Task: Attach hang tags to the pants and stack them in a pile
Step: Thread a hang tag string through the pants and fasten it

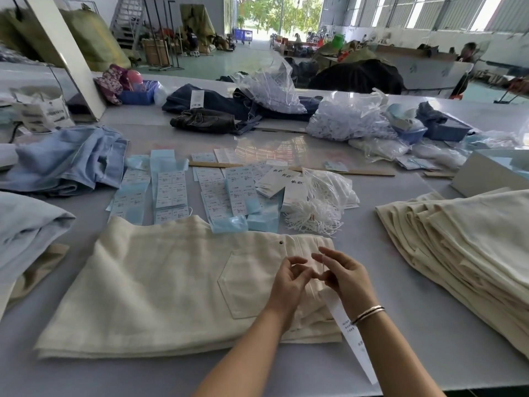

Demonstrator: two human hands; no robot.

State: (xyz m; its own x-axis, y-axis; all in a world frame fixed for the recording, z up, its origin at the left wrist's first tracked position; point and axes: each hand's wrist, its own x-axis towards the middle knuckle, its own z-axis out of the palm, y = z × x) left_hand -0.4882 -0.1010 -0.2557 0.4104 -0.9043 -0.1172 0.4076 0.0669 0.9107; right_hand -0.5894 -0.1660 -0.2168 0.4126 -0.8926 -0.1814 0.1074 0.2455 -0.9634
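Folded cream pants (160,285) lie flat on the grey table in front of me, back pocket up. Both hands work at the waistband on the pants' right side. My left hand (289,279) has its fingers curled, pinching at a thin white string. My right hand (343,276) pinches the same string near a belt loop. A long white hang tag (353,339) hangs from the string below my right wrist, over the pants' edge. At the right lies a pile of cream pants (463,247).
Rows of blue and white hang tags (200,190) and a bundle of white strings (312,216) lie beyond the pants. Light blue jeans (71,159) lie at the left, dark jeans (211,110) and plastic bags (349,116) farther back.
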